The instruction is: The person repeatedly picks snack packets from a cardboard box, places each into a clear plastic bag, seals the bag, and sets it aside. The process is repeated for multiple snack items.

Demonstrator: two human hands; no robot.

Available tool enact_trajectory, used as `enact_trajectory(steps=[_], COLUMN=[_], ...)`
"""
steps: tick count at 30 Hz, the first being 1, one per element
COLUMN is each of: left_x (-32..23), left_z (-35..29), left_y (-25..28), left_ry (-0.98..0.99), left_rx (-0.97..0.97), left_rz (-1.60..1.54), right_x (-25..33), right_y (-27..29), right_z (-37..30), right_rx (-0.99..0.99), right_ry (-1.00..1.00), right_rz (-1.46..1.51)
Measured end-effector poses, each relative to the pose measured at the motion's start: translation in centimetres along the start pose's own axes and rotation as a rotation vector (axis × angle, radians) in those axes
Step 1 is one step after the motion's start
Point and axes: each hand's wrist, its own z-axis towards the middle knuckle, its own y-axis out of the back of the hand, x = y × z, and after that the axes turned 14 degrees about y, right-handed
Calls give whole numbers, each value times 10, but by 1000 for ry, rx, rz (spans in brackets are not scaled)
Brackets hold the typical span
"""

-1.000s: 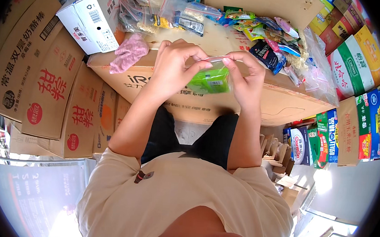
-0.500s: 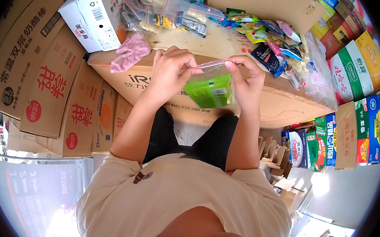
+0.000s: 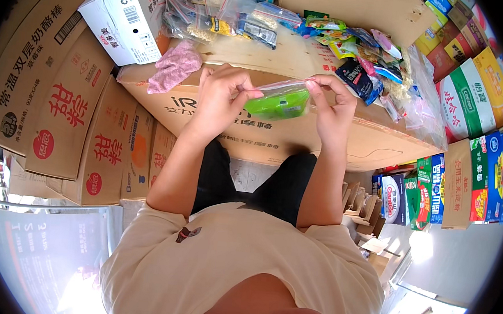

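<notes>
Between my two hands hangs a clear zip bag (image 3: 284, 89) with a bright green packet (image 3: 275, 104) inside. My left hand (image 3: 224, 94) pinches the bag's top left corner between thumb and fingers. At the top right corner, my right hand (image 3: 332, 98) grips the same edge with thumb and forefinger. The bag is tilted, in front of the near side of a large cardboard box (image 3: 358, 132). Beyond my left hand, a pink cloth (image 3: 175, 67) drapes over the box's edge.
On the box top lie filled clear zip bags (image 3: 215, 3) and a heap of colourful snack packets (image 3: 364, 48). Clear bags (image 3: 421, 105) lie at the right edge. A white box (image 3: 121, 22) stands at left. Stacked cartons (image 3: 63, 103) line the left, coloured cartons (image 3: 471, 96) the right.
The bag has tipped up, so less of the green packet's face shows. My right hand has moved slightly right; both hands keep their hold on the top edge.
</notes>
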Motion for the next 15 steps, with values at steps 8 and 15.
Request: enact_trajectory(steps=[8, 15], left_x=[11, 14], left_z=[-3, -5], left_y=[-5, -7], left_ry=[10, 216], left_rx=[19, 153], left_rz=[-282, -401], right_x=[-12, -14], right_y=[10, 12], right_z=[-5, -7], right_rx=[-80, -71], right_ry=[-134, -100], right_rz=[91, 112])
